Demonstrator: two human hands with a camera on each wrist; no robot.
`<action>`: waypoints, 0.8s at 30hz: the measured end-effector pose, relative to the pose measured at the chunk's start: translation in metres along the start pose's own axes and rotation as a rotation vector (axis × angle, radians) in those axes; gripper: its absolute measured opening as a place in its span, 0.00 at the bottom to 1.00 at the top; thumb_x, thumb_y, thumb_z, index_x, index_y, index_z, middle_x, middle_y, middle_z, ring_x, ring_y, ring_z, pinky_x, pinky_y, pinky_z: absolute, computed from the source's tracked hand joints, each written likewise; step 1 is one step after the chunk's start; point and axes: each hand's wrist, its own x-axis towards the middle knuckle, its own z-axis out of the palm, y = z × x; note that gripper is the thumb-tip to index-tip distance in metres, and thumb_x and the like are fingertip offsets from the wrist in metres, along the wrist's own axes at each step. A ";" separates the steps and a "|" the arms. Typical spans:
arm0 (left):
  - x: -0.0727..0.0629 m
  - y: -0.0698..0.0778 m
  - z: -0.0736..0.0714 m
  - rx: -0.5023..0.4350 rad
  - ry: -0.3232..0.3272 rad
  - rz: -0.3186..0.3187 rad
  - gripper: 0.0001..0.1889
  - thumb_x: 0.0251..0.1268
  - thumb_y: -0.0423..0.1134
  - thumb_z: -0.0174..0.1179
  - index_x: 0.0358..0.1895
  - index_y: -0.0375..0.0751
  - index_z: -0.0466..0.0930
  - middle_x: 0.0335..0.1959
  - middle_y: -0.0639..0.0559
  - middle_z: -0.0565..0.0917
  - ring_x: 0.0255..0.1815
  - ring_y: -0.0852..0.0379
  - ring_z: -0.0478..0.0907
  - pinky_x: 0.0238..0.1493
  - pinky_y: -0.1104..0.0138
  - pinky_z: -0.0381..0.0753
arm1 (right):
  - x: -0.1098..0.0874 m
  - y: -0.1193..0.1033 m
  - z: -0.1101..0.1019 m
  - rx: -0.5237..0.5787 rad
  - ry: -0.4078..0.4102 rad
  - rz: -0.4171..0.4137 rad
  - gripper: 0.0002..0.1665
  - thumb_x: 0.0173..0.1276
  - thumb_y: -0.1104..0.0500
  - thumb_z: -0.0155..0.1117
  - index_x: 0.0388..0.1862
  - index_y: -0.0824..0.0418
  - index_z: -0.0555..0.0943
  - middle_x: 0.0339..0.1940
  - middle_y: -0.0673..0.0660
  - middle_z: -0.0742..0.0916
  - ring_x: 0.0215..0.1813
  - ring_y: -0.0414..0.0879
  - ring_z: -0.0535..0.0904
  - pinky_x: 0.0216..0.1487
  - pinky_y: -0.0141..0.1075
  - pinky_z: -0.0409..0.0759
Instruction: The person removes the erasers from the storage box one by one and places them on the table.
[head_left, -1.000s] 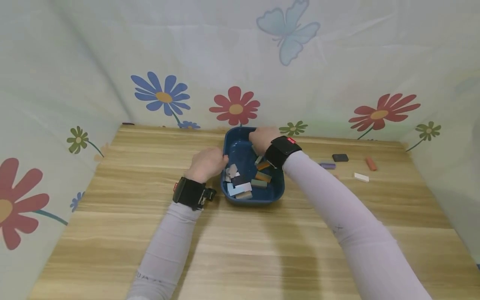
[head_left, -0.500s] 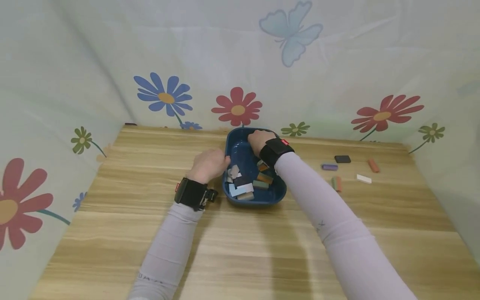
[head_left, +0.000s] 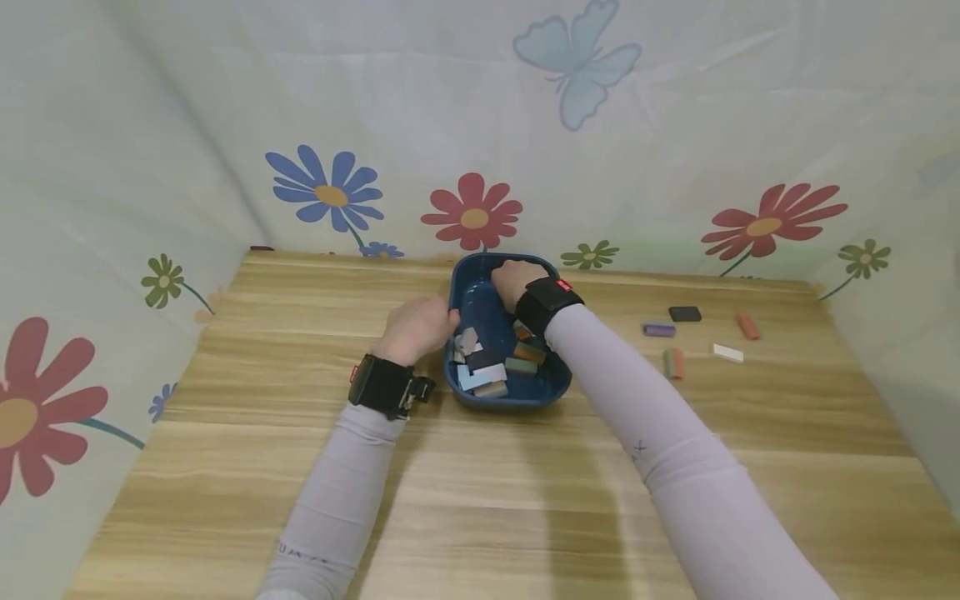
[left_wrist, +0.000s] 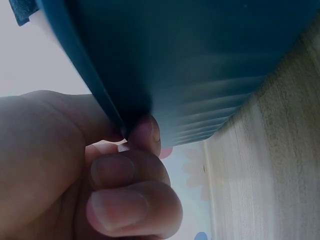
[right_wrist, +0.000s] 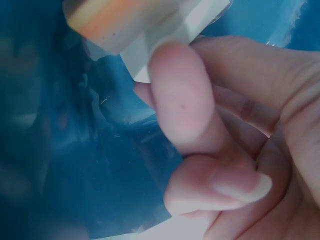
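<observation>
A deep blue plastic bin [head_left: 551, 396] stands at the back of the wooden table. My left hand [head_left: 417, 327] pinches its left rim, thumb inside and curled fingers under the lip in the left wrist view. My right hand [head_left: 517, 282] reaches inside near the back wall. In the right wrist view its fingertips [right_wrist: 180, 87] pinch a pale rectangular block [right_wrist: 137, 57], partly hidden by them. A block striped orange and cream [right_wrist: 107, 22] lies against it. Toward the bin's front lie several small blocks, including a dark one [head_left: 482, 359], a light blue one [head_left: 472, 379] and a green one [head_left: 520, 366].
On the table right of the bin lie a purple roll-shaped piece [head_left: 659, 330], a black block [head_left: 685, 313], a red-orange piece [head_left: 747, 326], a white block [head_left: 727, 353] and a green-and-orange block [head_left: 674, 363]. A flower-printed cloth [head_left: 637, 142] hangs behind the table.
My right hand has shifted slightly left inside the bin, and the forearm's move left uncovers the green-and-orange block on the table. My left hand stays at the rim.
</observation>
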 end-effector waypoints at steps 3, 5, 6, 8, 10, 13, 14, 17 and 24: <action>0.000 -0.001 0.000 0.000 -0.002 0.004 0.20 0.75 0.48 0.46 0.29 0.40 0.79 0.25 0.47 0.77 0.27 0.50 0.75 0.26 0.60 0.71 | -0.001 0.000 -0.001 0.004 0.002 -0.003 0.10 0.66 0.67 0.63 0.46 0.63 0.84 0.39 0.59 0.86 0.38 0.51 0.81 0.42 0.47 0.79; 0.000 -0.001 0.000 -0.005 -0.003 0.008 0.20 0.75 0.48 0.45 0.29 0.40 0.79 0.25 0.47 0.77 0.27 0.50 0.75 0.26 0.60 0.71 | 0.000 0.000 0.000 0.006 0.007 0.000 0.10 0.66 0.67 0.63 0.46 0.63 0.84 0.39 0.59 0.86 0.38 0.51 0.81 0.43 0.47 0.79; 0.000 -0.001 -0.001 -0.007 -0.005 0.010 0.20 0.75 0.48 0.45 0.29 0.40 0.79 0.25 0.48 0.76 0.27 0.50 0.75 0.26 0.60 0.71 | 0.001 0.000 0.000 0.004 0.007 0.000 0.11 0.66 0.67 0.64 0.47 0.63 0.84 0.40 0.59 0.86 0.39 0.51 0.81 0.44 0.47 0.79; 0.001 -0.001 -0.001 -0.012 -0.011 0.007 0.20 0.75 0.48 0.45 0.29 0.40 0.78 0.25 0.48 0.76 0.28 0.50 0.75 0.26 0.60 0.70 | 0.003 0.001 0.002 0.002 0.006 -0.001 0.11 0.66 0.67 0.63 0.47 0.63 0.84 0.40 0.60 0.86 0.39 0.51 0.81 0.45 0.48 0.79; 0.001 -0.001 -0.001 -0.013 -0.014 0.001 0.20 0.75 0.48 0.45 0.29 0.41 0.78 0.25 0.47 0.76 0.27 0.50 0.75 0.26 0.60 0.70 | 0.005 0.001 0.003 -0.003 0.003 -0.004 0.11 0.66 0.67 0.63 0.47 0.64 0.84 0.40 0.60 0.86 0.39 0.51 0.81 0.45 0.48 0.79; 0.002 -0.001 -0.002 -0.013 -0.011 -0.002 0.20 0.75 0.48 0.45 0.29 0.41 0.78 0.25 0.48 0.76 0.27 0.50 0.75 0.26 0.60 0.70 | 0.008 0.002 0.004 -0.017 0.007 -0.003 0.10 0.66 0.66 0.63 0.46 0.64 0.85 0.39 0.60 0.87 0.38 0.51 0.81 0.44 0.48 0.80; 0.002 -0.001 -0.002 -0.014 -0.011 -0.001 0.20 0.75 0.48 0.45 0.29 0.41 0.78 0.25 0.48 0.76 0.27 0.50 0.75 0.26 0.59 0.70 | 0.008 0.003 0.004 -0.019 0.010 -0.001 0.10 0.66 0.66 0.63 0.45 0.64 0.85 0.38 0.60 0.87 0.37 0.51 0.81 0.43 0.48 0.80; 0.002 -0.001 -0.002 -0.020 -0.011 0.004 0.19 0.75 0.48 0.45 0.31 0.40 0.79 0.25 0.48 0.77 0.28 0.50 0.75 0.27 0.59 0.71 | 0.007 0.005 0.004 -0.020 -0.004 0.002 0.09 0.66 0.66 0.62 0.44 0.63 0.85 0.37 0.60 0.86 0.36 0.51 0.81 0.41 0.48 0.79; 0.001 -0.003 -0.001 -0.027 -0.023 -0.001 0.19 0.75 0.48 0.45 0.33 0.40 0.79 0.27 0.47 0.77 0.29 0.50 0.75 0.29 0.59 0.72 | -0.012 0.013 -0.024 -0.002 -0.022 0.005 0.11 0.63 0.67 0.64 0.45 0.64 0.81 0.38 0.60 0.85 0.39 0.53 0.79 0.42 0.47 0.78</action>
